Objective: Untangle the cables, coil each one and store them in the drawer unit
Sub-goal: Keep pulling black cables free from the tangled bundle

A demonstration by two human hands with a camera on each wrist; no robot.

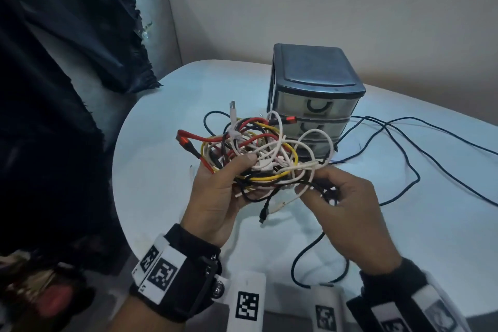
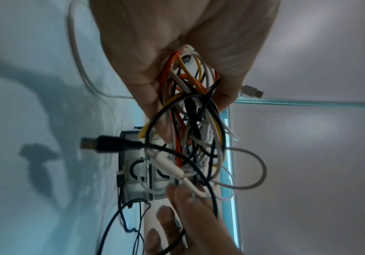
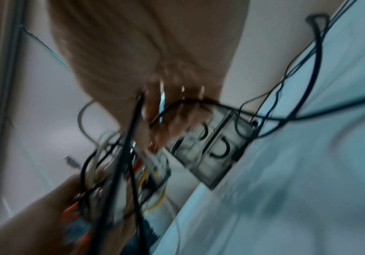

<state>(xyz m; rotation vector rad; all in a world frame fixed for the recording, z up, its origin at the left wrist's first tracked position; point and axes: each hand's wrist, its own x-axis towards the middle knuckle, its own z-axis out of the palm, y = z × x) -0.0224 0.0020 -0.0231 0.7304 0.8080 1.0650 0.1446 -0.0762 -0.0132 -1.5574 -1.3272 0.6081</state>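
From the head view I see my left hand [image 1: 215,197] gripping the cable tangle [image 1: 258,151] above the white table [image 1: 167,143], just before the drawer unit [image 1: 315,94]; right hand [image 1: 347,202] pinches its strands. Left wrist: fingers [image 2: 146,69] curled round cables. Right wrist: blurred, pale wall [image 3: 46,86] behind.

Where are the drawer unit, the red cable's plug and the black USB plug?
drawer unit [image 1: 314,70]: head view, on its dark lid.
red cable's plug [image 1: 184,139]: head view, on the plug body left of the tangle.
black USB plug [image 2: 103,144]: left wrist view, on the black housing behind the metal tip.
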